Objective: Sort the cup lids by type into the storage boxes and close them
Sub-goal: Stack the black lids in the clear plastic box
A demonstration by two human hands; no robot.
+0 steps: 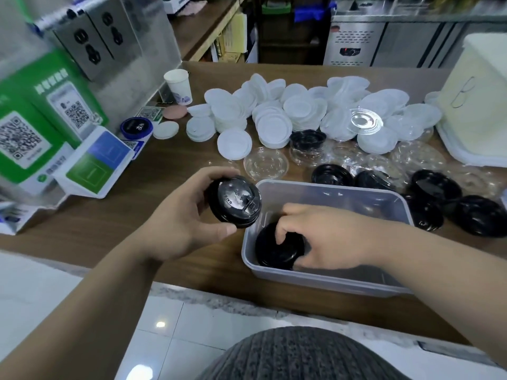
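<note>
A café back-counter: steel fridges behind, and in front of me a brown wooden counter (153, 171) crowded with lids. On my left stand green QR signs (41, 124) and a clear panel with sockets; a white paper cup (179, 86) sits just past them.

My left hand (181, 215) is raised above the counter, just left of the box. Its fingers curl around a black lid (236, 200), thumb under the near rim and the others wrapped over the far side, so the glossy top with its sip flap faces me.

My right hand (326, 239) reaches down into the clear storage box (323, 281) that sits at the counter's near edge. The fingertips (282, 237) are bent and pressed on a stack of black lids (274, 250) in the box's left end; the grip is narrow, on top of the stack, though I cannot tell how many lids it holds.

Beyond the box lie more loose black lids (436, 187) to the right, some clear flat lids (265, 164) in the middle, and a big heap of white lids (274, 124) across the back. A cream-white tub (477, 100) stands at the far right with a lid tray under it.
</note>
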